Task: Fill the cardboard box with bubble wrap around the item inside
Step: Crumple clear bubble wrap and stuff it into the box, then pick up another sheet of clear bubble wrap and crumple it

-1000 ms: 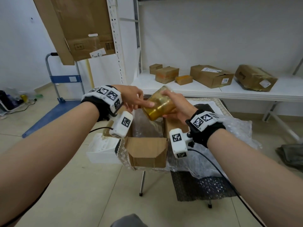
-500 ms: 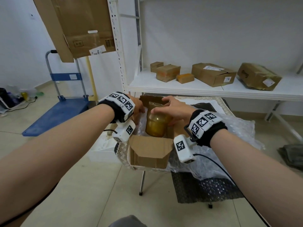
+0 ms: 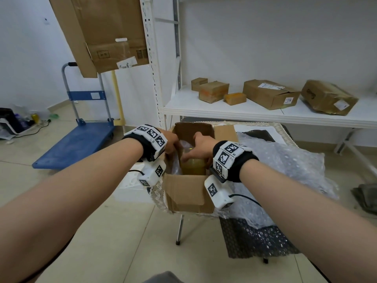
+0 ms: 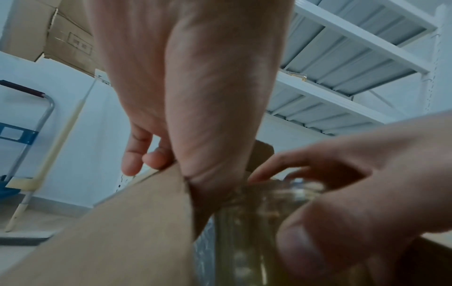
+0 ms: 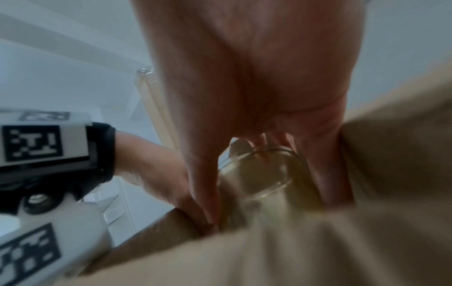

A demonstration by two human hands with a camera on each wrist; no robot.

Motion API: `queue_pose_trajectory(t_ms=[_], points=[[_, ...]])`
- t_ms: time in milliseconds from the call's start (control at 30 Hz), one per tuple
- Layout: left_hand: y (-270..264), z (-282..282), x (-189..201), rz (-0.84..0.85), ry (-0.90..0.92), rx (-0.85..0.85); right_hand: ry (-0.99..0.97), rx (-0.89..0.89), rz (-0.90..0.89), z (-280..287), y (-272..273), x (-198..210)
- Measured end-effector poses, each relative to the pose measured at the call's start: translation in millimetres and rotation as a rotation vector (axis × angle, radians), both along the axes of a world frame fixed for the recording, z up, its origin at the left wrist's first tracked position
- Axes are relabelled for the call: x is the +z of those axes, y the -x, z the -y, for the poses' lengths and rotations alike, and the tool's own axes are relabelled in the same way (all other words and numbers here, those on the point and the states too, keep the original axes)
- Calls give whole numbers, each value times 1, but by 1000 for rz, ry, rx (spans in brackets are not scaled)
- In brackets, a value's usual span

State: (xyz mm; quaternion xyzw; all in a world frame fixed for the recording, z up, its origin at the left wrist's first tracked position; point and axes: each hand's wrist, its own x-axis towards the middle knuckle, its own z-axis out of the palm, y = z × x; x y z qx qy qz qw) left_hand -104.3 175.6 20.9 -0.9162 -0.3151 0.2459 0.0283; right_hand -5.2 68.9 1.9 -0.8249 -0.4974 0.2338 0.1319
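Observation:
An open cardboard box (image 3: 187, 194) stands on a small table, with clear bubble wrap (image 3: 175, 168) lining its inside. An amber glass jar (image 3: 192, 167) stands upright in the box. My right hand (image 3: 195, 152) grips the jar by its top from above; in the right wrist view the fingers (image 5: 203, 170) curl around the jar's rim (image 5: 259, 174). My left hand (image 3: 173, 146) pinches the box's left wall (image 4: 137, 222), thumb inside and fingers (image 4: 133, 154) outside. A large loose sheet of bubble wrap (image 3: 285, 166) lies on the table right of the box.
A white shelf (image 3: 265, 116) behind the table carries several cardboard boxes (image 3: 269, 93). A blue platform trolley (image 3: 81, 139) stands on the floor at left. A white box (image 3: 132, 188) sits beside the table's left. Black bubble sheet (image 3: 255, 240) hangs off the table's front.
The jar, held tilted above the box by both hands, turned upright and went down into the box. My left hand left the jar and took the box's left wall.

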Motion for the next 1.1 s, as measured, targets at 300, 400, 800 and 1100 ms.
queue_pose_trajectory(t_ms=[300,400,800,1100], points=[[2,-1,-5,30,71,-27,81,50,78,-5,6,-10],[2,-1,-6,83,107,-20,172,107,199,-3,11,-11],[1,-7,-10,116,206,-7,222,180,92,1,9,-6],[11,-14,-9,325,235,-21,49,6,-233,-3,-1,-6]])
